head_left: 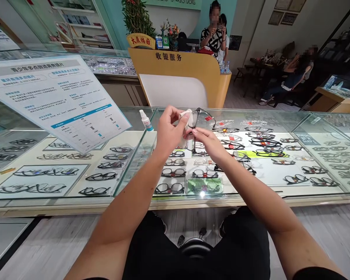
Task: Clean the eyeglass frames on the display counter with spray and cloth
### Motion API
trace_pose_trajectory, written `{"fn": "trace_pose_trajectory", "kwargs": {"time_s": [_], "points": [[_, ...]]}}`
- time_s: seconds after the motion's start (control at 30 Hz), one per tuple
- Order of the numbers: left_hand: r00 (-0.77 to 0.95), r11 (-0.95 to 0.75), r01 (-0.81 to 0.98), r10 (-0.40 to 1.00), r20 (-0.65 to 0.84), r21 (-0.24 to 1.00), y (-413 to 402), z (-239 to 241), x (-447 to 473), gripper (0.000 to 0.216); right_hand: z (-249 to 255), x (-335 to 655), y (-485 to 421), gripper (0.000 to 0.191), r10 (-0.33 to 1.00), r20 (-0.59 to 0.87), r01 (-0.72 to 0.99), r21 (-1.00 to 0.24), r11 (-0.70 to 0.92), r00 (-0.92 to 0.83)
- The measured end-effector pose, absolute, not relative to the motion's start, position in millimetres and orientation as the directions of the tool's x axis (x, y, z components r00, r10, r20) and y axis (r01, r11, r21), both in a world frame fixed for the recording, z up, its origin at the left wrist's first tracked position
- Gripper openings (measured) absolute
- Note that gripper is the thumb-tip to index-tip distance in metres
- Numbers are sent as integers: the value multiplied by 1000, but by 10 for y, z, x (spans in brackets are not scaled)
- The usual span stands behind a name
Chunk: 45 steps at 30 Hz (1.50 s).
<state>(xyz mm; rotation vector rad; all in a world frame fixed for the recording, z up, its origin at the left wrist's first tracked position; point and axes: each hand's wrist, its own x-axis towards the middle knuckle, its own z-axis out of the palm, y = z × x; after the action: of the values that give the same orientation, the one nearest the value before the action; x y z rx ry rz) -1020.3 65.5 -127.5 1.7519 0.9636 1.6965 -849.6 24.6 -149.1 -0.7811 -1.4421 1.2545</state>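
Above a glass display counter (134,155) I hold a pair of dark-framed glasses (198,116) with a red tag. My left hand (170,130) is closed, pinching a small white cloth (186,116) against one lens. My right hand (210,142) is closed on the lower part of the glasses frame, fingers pinched. Both hands meet over the counter's middle, the glasses turned roughly upright between them.
A small white spray bottle (146,120) stands on the glass left of my hands. A printed info sheet (58,99) leans at the left. Several glasses lie inside the case (262,142). A yellow cashier desk (181,76) with two people stands behind; another person sits at right.
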Motion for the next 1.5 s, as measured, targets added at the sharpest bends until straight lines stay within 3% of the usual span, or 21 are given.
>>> {"fn": "trace_pose_trajectory", "kwargs": {"time_s": [0.33,0.5,0.57,0.7,0.83,0.9,1.03,1.2,1.5], "points": [[31,-617,206,780,625,760,536,-1229,-10161,41,-1525,-8502,284,53,909,310,-83,-951,299,-278],[68,-679,230,726,685,697,591,-1257,-10167,52,-1547,-8500,307,53,892,334,-86,-942,324,-305],[62,-660,226,743,666,716,609,-1269,-10168,45,-1560,-8501,309,53,888,347,-72,-937,342,-303],[45,-560,166,826,561,812,626,-1266,-10172,39,-1570,-8503,299,57,883,366,-33,-927,374,-292],[30,-402,3,915,402,916,642,-1231,-10205,59,-1528,-8505,271,55,868,382,-74,-922,379,-317],[132,-279,-102,948,291,955,643,-1212,-10225,72,-1504,-8501,255,53,857,391,-105,-920,379,-335],[405,-80,-205,900,159,976,619,-1180,-10233,75,-1510,-8485,254,47,877,351,-116,-936,331,-329],[480,-32,-296,859,177,955,581,-1138,-10209,69,-1560,-8492,315,43,899,270,-263,-947,183,-346],[427,-184,-262,858,285,947,528,-1092,-10207,64,-1476,-8463,297,36,855,338,-334,-919,210,-392]]}}
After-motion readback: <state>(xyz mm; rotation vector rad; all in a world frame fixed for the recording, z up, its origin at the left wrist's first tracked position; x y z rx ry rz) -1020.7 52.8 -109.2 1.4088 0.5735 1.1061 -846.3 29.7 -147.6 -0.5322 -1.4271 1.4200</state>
